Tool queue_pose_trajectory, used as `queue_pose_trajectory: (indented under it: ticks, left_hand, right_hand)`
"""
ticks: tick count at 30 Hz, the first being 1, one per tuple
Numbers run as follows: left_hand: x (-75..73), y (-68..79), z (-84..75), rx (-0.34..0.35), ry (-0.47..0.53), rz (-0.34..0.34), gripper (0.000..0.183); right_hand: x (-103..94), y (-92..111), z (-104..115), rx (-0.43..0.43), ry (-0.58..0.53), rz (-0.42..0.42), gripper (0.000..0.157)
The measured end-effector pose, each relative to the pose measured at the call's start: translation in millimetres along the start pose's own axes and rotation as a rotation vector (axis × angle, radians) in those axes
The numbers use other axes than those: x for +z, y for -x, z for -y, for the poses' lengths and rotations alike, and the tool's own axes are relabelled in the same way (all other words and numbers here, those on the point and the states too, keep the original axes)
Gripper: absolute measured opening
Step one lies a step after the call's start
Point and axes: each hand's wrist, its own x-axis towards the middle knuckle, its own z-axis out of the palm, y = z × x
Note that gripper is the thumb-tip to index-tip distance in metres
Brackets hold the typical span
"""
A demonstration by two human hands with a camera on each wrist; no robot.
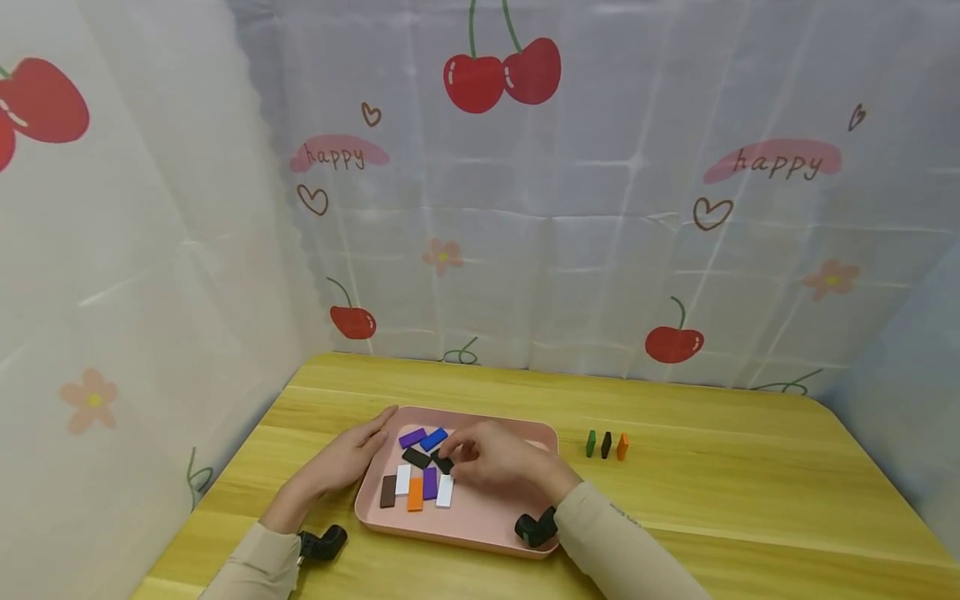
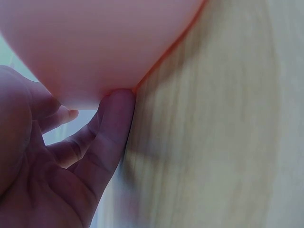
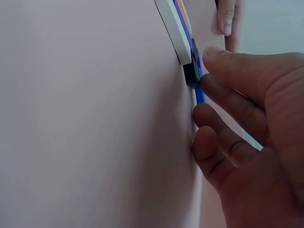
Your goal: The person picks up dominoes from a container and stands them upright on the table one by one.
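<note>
A pink tray (image 1: pixel 480 529) holds several small flat blocks. My left hand (image 1: pixel 352 450) lies along the tray's left wall, its fingers stretched toward the far left corner. In the left wrist view, a fingertip of my left hand (image 2: pixel 116 109) touches the tray's outer wall (image 2: pixel 95 52). Over the tray, my right hand (image 1: pixel 495 454) has its bent fingertips at a black block (image 1: pixel 442 461). The right wrist view shows the thumb and index finger of my right hand (image 3: pixel 247 109) apart, beside this black block (image 3: pixel 191 73). A blue block (image 1: pixel 433 439) lies just beyond it.
Another black block (image 1: pixel 416 457) and a purple block (image 1: pixel 412 438) lie nearby. White (image 1: pixel 444 492), orange (image 1: pixel 415 494) and brown (image 1: pixel 387 492) blocks sit nearer the front. Green (image 1: pixel 591 443), black (image 1: pixel 606 445) and orange (image 1: pixel 623 447) blocks stand upright on the wooden table (image 1: pixel 720 483).
</note>
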Motion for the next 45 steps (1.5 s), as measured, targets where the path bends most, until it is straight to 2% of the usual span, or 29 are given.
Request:
queue_pose_trajectory:
  ticks: [10,17,25,30,35,40,45]
  left_hand:
    - [0.3,0.3,1.2,0.006,0.011,0.006,0.053]
    - [-0.1,0.5,0.4,0.003,0.008,-0.001,0.053]
    - [-0.5,1.9,-0.3,0.007,-0.006,0.005,0.054]
    - [-0.3,2.1,-1.0,0.019,-0.010,-0.003,0.053]
    - [-0.8,2.5,-1.9,0.014,-0.006,0.000,0.053]
    - [-1.1,2.1,-2.1,0.016,-0.007,0.002,0.054]
    - [-1.0,1.2,-1.0,0.008,-0.005,0.002,0.054]
  right_hand:
    - [1.7,-1.7,-4.3,-0.005,0.007,-0.023,0.016]
    - [3.0,-2.9,-7.6,-0.019,0.018,-0.034,0.016]
    - [1.2,-2.0,-7.1,0.010,0.019,-0.019,0.020]
    - [0.3,-1.1,-5.4,0.014,0.063,-0.039,0.023]
    - [1.4,-2.9,-5.3,0.007,0.111,-0.054,0.019]
    - [1.5,-4.3,-6.4,-0.013,0.111,-0.035,0.024]
    - [3.4,-4.2,-6.5,-0.048,0.163,-0.013,0.025]
